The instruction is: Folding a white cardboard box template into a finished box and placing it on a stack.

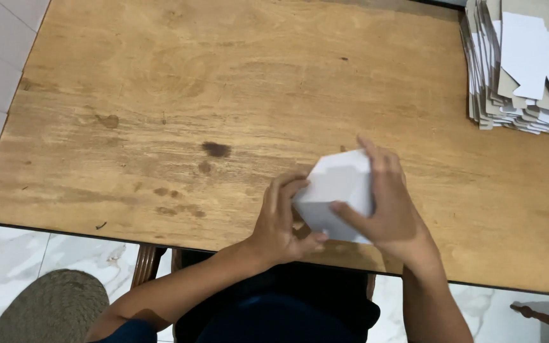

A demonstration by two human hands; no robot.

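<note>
A small white cardboard box, partly folded up, is held just above the near edge of a worn wooden table. My left hand grips its left side, fingers curled over the edge and thumb underneath. My right hand wraps its right side, fingers laid over the top and thumb pressing the front face. The box's underside is hidden by my hands.
A tall stack of flat white and grey cardboard blanks lies at the table's far right corner. Dark stains mark the tabletop's middle. Below are pale floor tiles, a round woven mat at the lower left, and a wooden chair part at right.
</note>
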